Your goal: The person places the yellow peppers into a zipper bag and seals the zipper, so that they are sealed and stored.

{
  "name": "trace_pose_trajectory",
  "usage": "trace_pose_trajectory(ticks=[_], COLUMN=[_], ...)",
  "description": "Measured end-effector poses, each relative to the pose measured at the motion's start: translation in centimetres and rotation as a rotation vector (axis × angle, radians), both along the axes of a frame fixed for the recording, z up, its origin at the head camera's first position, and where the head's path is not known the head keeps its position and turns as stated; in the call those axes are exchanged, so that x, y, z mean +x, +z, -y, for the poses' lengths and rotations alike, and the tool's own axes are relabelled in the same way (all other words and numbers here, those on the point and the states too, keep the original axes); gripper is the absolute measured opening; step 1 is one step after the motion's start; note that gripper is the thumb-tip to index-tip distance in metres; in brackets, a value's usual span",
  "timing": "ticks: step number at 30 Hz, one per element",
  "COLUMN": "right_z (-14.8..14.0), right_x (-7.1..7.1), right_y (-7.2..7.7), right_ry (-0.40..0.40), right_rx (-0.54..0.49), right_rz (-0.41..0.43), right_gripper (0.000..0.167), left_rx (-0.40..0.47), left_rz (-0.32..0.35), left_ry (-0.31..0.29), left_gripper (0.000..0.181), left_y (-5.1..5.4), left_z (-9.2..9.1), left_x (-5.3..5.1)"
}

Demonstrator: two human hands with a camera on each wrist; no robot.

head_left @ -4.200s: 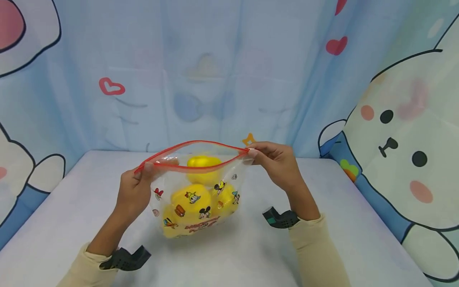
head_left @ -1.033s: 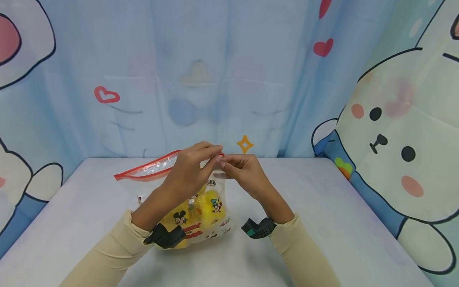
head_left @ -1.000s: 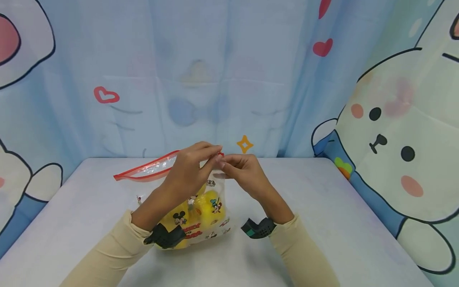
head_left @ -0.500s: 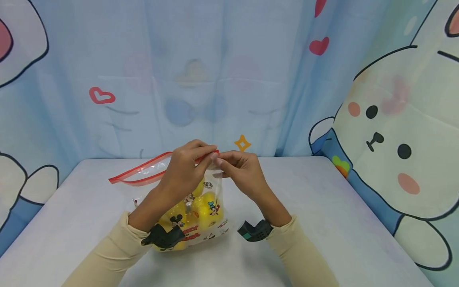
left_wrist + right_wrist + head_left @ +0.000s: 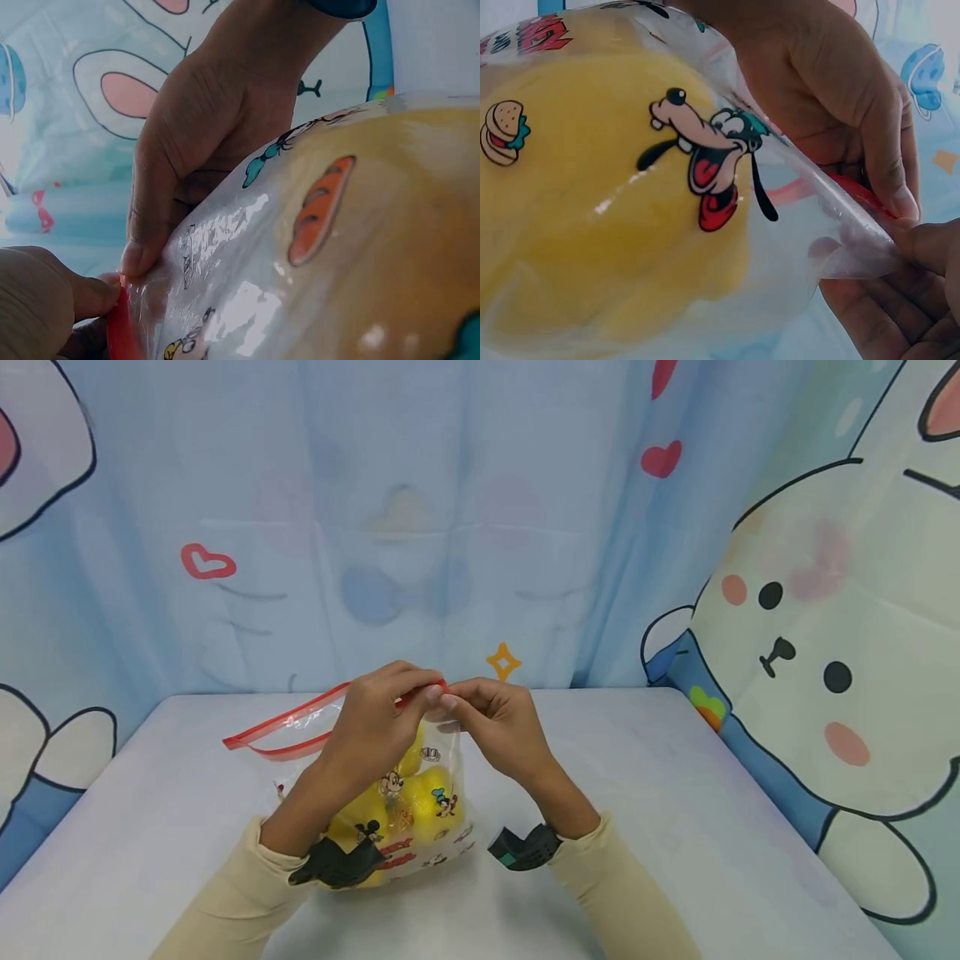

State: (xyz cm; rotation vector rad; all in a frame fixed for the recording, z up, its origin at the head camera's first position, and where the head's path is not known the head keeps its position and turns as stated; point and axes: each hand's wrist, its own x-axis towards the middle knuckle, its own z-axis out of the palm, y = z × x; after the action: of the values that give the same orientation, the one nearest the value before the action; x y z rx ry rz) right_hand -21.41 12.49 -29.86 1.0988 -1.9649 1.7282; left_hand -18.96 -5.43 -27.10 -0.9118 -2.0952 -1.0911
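Note:
A clear plastic zip bag (image 5: 450, 853) printed with cartoon figures stands in the middle of the head view. Several rounded yellow things (image 5: 429, 802) show through its wall, their kind unclear. Its red zip edge (image 5: 288, 750) gapes on the left side. At the right end of that zip, my left hand (image 5: 375, 718) pinches the edge between thumb and fingers. My right hand (image 5: 501, 727) pinches the same corner, its fingertips against the left ones. Both wrist views show the thumbs meeting at the red strip (image 5: 118, 322). My left forearm hides part of the bag.
The bag is over a white table (image 5: 615, 777). Behind it hangs a light blue curtain (image 5: 465, 527) with hearts and cartoon animals. A dark wrist camera sits on each wrist, the left one (image 5: 339, 862) overlapping the bag's lower front.
About four seconds ago my hands held opposite ends of the bag's wide mouth. Since then my left hand has moved right to join the other at the right corner. Over the last second, the grip stays.

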Motion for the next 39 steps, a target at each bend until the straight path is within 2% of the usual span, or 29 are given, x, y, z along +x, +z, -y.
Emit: trace_pose_trajectory(ticks=[8, 18, 26, 33, 39], right_z=[-0.2, -1.0, -1.6, -2.0, -2.5], right_x=[-0.2, -0.9, -1.3, -1.7, -1.8], right_y=[0.2, 0.1, 0.2, 0.1, 0.1], right_ry=[-0.076, -0.079, -0.079, -0.087, -0.125], right_rx=[0.025, -0.006, -0.023, -0.040, -0.045], right_rz=[-0.057, -0.038, -0.020, -0.011, 0.019], right_gripper=[0.012, 0.014, 0.014, 0.012, 0.014], left_rx=[0.008, 0.013, -0.012, -0.023, -0.053], left_rz=[0.022, 0.104, 0.114, 0.164, 0.141], left_ry=[0.019, 0.029, 0.033, 0.056, 0.075], left_gripper=[0.016, 0.017, 0.014, 0.015, 0.014], left_y=[-0.4, -0.6, -0.8, -1.1, -1.4], left_z=[0.9, 2.1, 3.5, 4.3, 4.9], left_x=[0.0, -0.3, -0.5, -0.7, -0.8])
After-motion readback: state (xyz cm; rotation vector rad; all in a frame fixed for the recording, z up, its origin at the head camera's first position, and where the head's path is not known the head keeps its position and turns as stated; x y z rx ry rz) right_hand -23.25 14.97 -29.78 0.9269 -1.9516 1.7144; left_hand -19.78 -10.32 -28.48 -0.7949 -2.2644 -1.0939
